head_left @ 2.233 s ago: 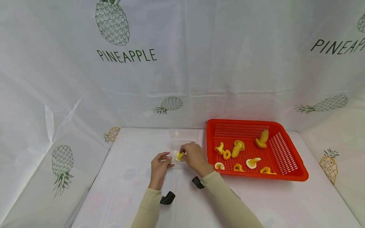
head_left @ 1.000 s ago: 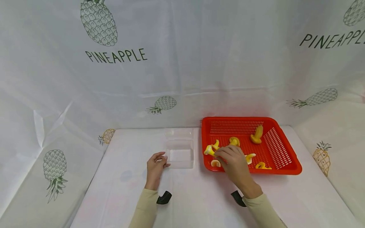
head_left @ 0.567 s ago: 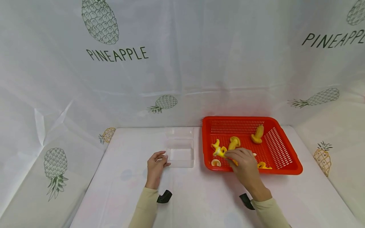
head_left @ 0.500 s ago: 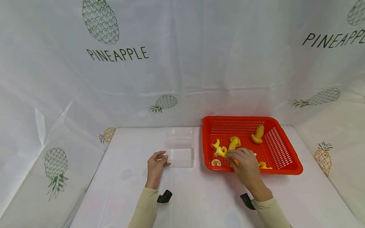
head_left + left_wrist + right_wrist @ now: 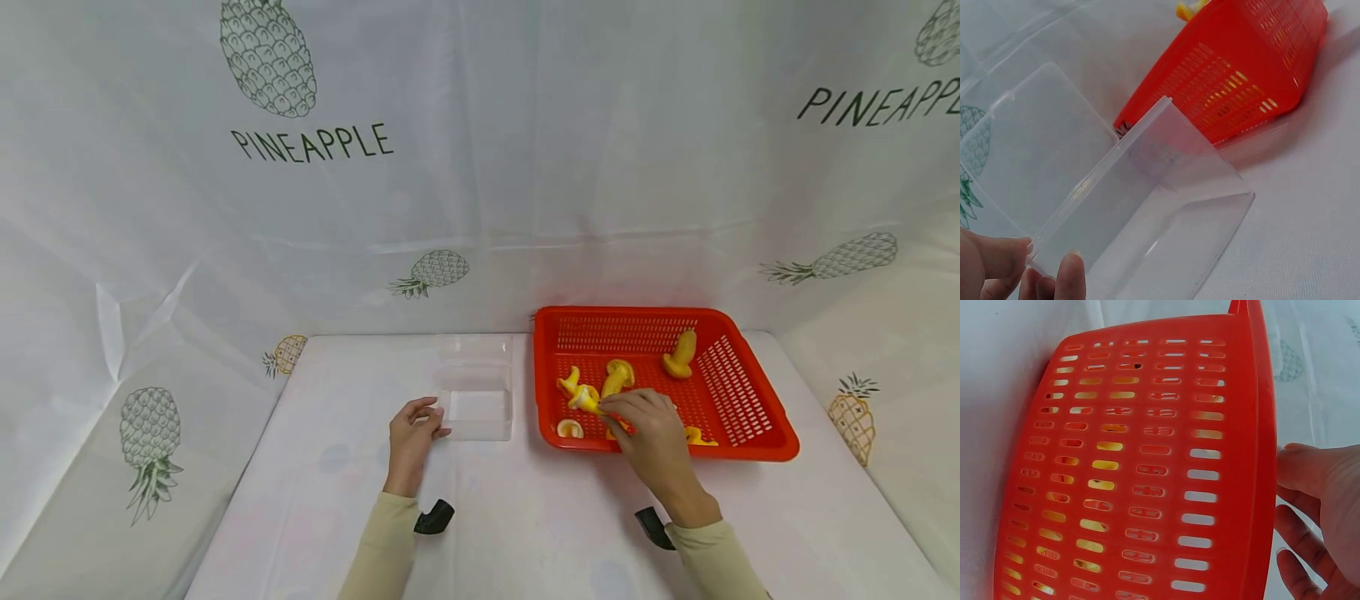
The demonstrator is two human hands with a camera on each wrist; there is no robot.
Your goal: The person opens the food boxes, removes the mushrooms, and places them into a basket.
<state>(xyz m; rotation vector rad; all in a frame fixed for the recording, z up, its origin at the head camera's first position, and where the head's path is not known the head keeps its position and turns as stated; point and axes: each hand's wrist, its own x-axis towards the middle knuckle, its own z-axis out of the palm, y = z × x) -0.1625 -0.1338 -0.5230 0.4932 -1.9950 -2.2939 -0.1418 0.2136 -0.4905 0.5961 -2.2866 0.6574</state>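
Note:
My left hand (image 5: 412, 442) pinches the left wall of a clear plastic box (image 5: 480, 429), whose lid (image 5: 474, 347) lies folded open behind it. In the left wrist view, thumb and fingers (image 5: 1071, 278) are on either side of the box's edge, and its inside is bare. Over the left part of the red basket (image 5: 783, 450), my right hand (image 5: 652, 437) pinches the narrow end of a yellow mushroom (image 5: 582, 399) with a pale, flared cap. The right wrist view shows this hand (image 5: 1329, 506) beyond the basket's rim, with the mushroom hidden.
Other mushrooms lie in the basket: a tan-yellow one (image 5: 680, 354) at the back, another (image 5: 618, 377) beside the held one, and a pale ring-shaped piece (image 5: 570, 428) at the front left. A white pineapple-print sheet (image 5: 360, 208) hangs behind the table.
The right hand has taken the yellow mushroom out of the clear box, carried it right to the basket and shifted it further inward. The left hand has stayed at the box.

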